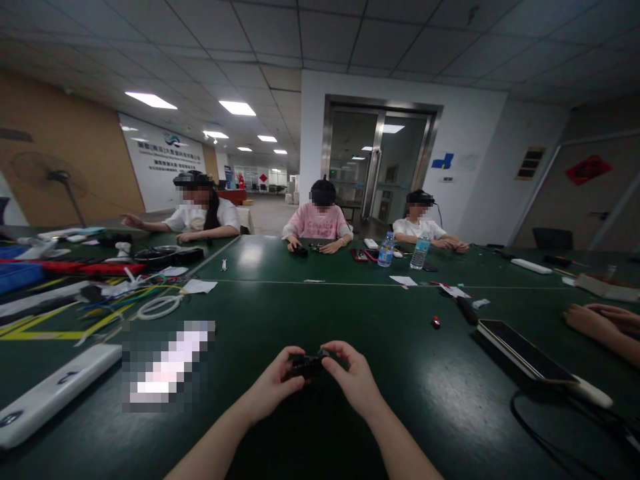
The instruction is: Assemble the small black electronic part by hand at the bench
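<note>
A small black part (306,365) sits between my two hands, just above the dark green table (320,313). My left hand (274,381) curls its fingers round the part's left end. My right hand (351,373) pinches the right end with thumb and fingers. Both forearms reach in from the bottom edge. What the part is exactly stays too small and dark to make out.
A phone (525,357) with a cable lies to the right, near another person's hands (603,323). A white bar (53,393) and coloured wires (125,293) lie at left. Three people sit at the far side, with two water bottles (386,249). A small red item (436,323) lies mid-table.
</note>
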### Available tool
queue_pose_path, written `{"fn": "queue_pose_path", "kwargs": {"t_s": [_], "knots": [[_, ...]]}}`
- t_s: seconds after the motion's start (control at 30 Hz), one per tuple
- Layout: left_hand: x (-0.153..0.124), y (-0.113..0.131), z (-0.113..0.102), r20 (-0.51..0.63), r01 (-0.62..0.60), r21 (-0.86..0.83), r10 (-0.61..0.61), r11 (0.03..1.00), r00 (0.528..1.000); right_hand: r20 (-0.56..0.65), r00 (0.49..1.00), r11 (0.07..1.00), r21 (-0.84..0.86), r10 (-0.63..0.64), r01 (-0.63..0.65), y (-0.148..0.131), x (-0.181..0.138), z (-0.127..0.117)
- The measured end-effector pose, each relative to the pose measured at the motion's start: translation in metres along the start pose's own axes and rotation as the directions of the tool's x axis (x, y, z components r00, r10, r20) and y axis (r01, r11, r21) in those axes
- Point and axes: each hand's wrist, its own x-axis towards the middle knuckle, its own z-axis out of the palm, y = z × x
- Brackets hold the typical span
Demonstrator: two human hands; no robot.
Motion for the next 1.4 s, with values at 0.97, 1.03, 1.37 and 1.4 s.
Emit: {"fn": "queue_pose_path", "kwargs": {"t_s": [0.97, 1.03, 1.37, 1.4], "knots": [[-0.002, 0.007, 0.000, -0.014, 0.070, -0.001, -0.070, 0.998, 0.997, -0.292, 0.955, 0.940, 0.338, 0.058, 0.046, 0.017, 0.006, -0.025], [-0.002, 0.007, 0.000, -0.013, 0.073, 0.001, -0.073, 0.997, 0.997, -0.227, 0.972, 0.953, 0.303, 0.057, 0.015, 0.014, 0.005, -0.023], [-0.001, 0.008, 0.004, -0.005, 0.039, -0.028, -0.039, 0.999, 0.999, 0.012, 1.000, 0.992, 0.125, 0.011, -0.013, 0.006, 0.001, -0.003], [-0.001, 0.006, 0.004, 0.002, 0.028, -0.041, -0.028, 0.999, 1.000, 0.031, 0.999, 0.995, 0.098, -0.011, 0.008, 0.004, 0.000, -0.001]]}}
